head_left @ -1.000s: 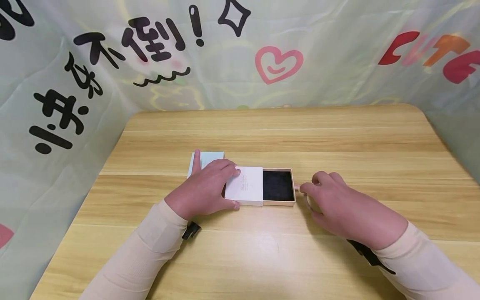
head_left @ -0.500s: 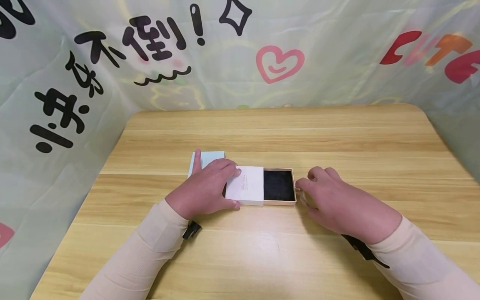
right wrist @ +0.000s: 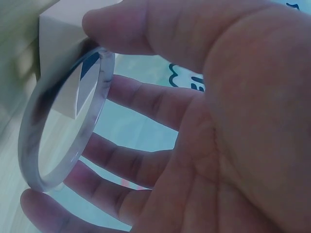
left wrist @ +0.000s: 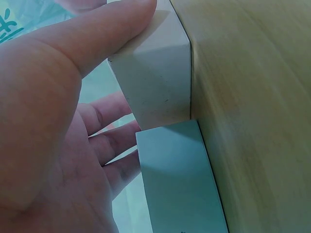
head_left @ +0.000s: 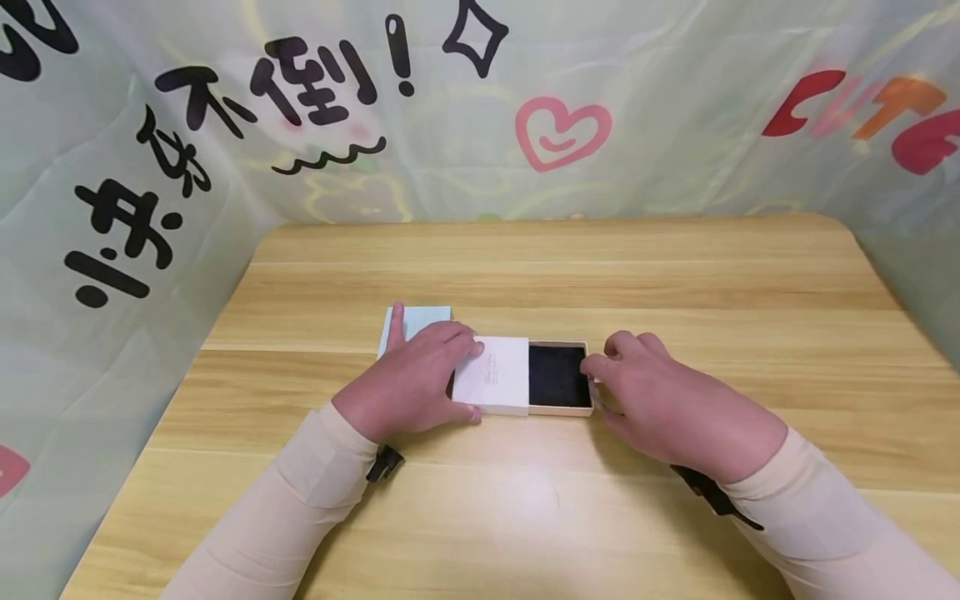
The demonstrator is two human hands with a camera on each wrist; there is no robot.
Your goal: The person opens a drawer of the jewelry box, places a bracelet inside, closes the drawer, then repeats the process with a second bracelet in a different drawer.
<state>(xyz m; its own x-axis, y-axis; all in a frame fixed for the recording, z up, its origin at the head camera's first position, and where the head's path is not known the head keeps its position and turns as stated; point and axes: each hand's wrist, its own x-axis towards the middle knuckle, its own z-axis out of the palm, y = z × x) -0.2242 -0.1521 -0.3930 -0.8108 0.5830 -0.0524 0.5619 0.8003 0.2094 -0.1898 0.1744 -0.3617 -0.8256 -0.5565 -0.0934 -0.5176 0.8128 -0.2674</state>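
Observation:
A white slide-out box (head_left: 490, 392) lies on the table, its inner tray (head_left: 557, 377) with a black lining pulled partway out to the right. My left hand (head_left: 416, 375) grips the white sleeve, thumb at the near side and fingers at the far side. In the left wrist view, the thumb presses on the sleeve (left wrist: 150, 80). A pale, glossy bangle (right wrist: 30, 136) is pinched between the thumb and fingers of my right hand (head_left: 667, 404), at the tray's right end. The head view mostly hides the bangle behind that hand.
Behind my left hand, a light blue box (head_left: 427, 317) lies partly covered by the fingers; the left wrist view shows its side (left wrist: 177, 179) against the white box's end. A printed cloth (head_left: 450, 175) hangs along the wooden table's (head_left: 675, 283) back and sides.
My right hand has moved left with the bangle, from beside the tray to its right edge, fingertips now at the black lining. The left hand and the box have stayed put.

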